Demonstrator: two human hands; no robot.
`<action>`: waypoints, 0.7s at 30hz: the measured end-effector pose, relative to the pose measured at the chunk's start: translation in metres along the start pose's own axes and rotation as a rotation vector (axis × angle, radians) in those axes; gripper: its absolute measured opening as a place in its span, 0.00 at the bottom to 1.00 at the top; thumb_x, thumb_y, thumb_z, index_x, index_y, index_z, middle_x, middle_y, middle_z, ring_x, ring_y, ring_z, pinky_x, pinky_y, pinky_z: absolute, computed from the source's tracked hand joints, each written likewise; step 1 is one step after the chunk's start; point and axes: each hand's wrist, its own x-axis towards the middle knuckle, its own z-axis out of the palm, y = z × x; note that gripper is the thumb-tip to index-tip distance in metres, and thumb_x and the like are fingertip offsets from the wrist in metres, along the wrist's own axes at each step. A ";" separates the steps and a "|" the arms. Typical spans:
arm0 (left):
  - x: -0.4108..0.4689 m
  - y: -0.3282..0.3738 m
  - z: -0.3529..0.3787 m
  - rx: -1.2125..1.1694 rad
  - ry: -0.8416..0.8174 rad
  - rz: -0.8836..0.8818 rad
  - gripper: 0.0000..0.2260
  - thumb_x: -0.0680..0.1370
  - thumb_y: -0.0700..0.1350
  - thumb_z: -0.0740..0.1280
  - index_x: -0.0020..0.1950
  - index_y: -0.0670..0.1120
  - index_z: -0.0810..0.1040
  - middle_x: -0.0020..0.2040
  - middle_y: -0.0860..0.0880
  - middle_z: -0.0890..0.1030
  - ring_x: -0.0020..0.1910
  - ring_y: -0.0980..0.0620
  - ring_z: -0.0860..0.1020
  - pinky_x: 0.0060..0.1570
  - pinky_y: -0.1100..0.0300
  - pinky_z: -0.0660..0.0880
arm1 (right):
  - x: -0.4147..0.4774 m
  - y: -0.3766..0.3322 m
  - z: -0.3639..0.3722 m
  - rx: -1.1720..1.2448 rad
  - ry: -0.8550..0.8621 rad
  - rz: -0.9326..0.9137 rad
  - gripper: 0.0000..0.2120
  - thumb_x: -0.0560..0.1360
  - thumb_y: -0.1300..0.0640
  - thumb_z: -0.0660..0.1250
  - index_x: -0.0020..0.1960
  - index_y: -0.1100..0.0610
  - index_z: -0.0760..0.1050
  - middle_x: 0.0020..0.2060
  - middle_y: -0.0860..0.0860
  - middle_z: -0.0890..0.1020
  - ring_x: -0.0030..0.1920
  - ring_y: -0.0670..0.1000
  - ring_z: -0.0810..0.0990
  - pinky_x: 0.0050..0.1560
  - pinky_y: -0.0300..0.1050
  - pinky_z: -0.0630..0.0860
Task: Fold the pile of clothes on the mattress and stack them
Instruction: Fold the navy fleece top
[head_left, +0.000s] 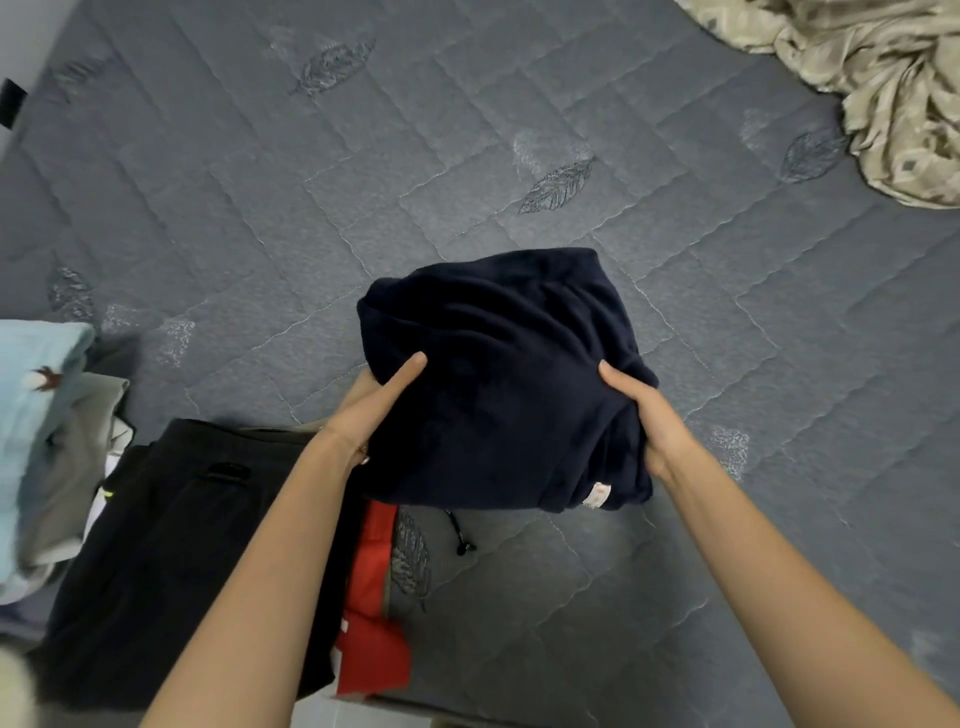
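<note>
Navy garment (498, 374), folded into a bundle, is being gripped from both sides by the left hand (371, 410) and right hand (652, 423), thumbs on top, fingers tucked beneath, over the mattress (260, 208). Folded black garment (171, 545) and red garment (371, 639) are lying just beside it.

head-worn view, looking down, mattress (675, 571) near

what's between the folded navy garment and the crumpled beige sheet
In the head view, only bare grey mattress lies between the navy garment and the beige sheet.
</note>
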 end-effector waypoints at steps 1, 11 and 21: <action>-0.008 0.007 0.001 -0.011 0.002 0.023 0.20 0.75 0.55 0.66 0.66 0.54 0.69 0.53 0.59 0.77 0.51 0.62 0.76 0.48 0.66 0.72 | -0.008 -0.005 0.001 0.009 -0.007 -0.008 0.19 0.72 0.51 0.71 0.61 0.59 0.77 0.52 0.57 0.84 0.52 0.55 0.84 0.53 0.49 0.77; -0.099 0.069 -0.024 -0.211 0.053 0.127 0.32 0.65 0.64 0.72 0.68 0.58 0.71 0.61 0.55 0.80 0.60 0.53 0.78 0.60 0.51 0.73 | -0.114 -0.040 0.053 0.029 -0.129 -0.084 0.22 0.73 0.49 0.69 0.63 0.59 0.75 0.54 0.57 0.83 0.55 0.55 0.83 0.52 0.49 0.76; -0.151 0.082 -0.145 -0.116 0.235 0.153 0.22 0.71 0.63 0.68 0.62 0.55 0.75 0.51 0.58 0.81 0.50 0.60 0.79 0.45 0.62 0.73 | -0.170 0.022 0.169 0.079 -0.199 -0.077 0.22 0.74 0.48 0.68 0.63 0.60 0.76 0.55 0.58 0.83 0.55 0.56 0.82 0.52 0.50 0.77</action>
